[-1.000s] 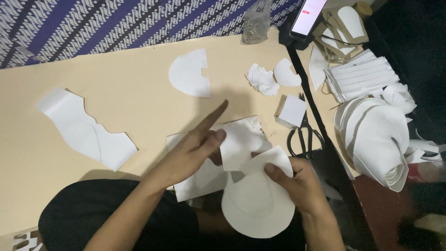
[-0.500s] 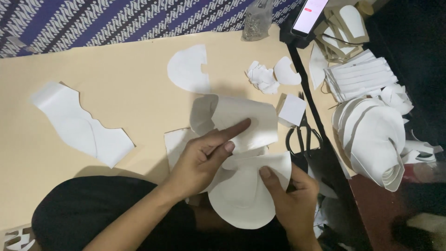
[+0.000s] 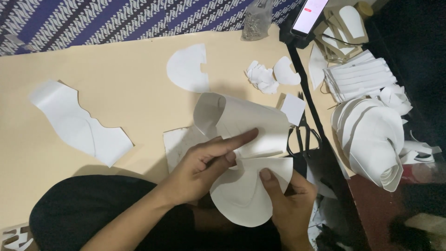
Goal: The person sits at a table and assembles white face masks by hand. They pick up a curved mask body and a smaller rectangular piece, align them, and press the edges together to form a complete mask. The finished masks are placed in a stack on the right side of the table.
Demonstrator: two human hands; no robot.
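Note:
My left hand (image 3: 204, 162) presses on a curled white paper strip (image 3: 246, 123), index finger stretched along it. My right hand (image 3: 288, 204) pinches a rounded white paper piece (image 3: 241, 195) with the thumb on top, at the near table edge. The strip and the rounded piece meet between the two hands. A flat white sheet (image 3: 179, 144) lies under the left hand.
Black scissors (image 3: 302, 137) lie just right of the strip. White cutouts lie on the beige table (image 3: 116, 88): a wavy one (image 3: 79, 123) at left, a half-round one (image 3: 188, 69) at the back. Stacked white pieces (image 3: 371, 135) and a phone (image 3: 309, 14) are at right.
The paper strip has been lifted and curled further up and back. My left index finger now lies along it, and the rounded piece has shifted slightly under my right thumb.

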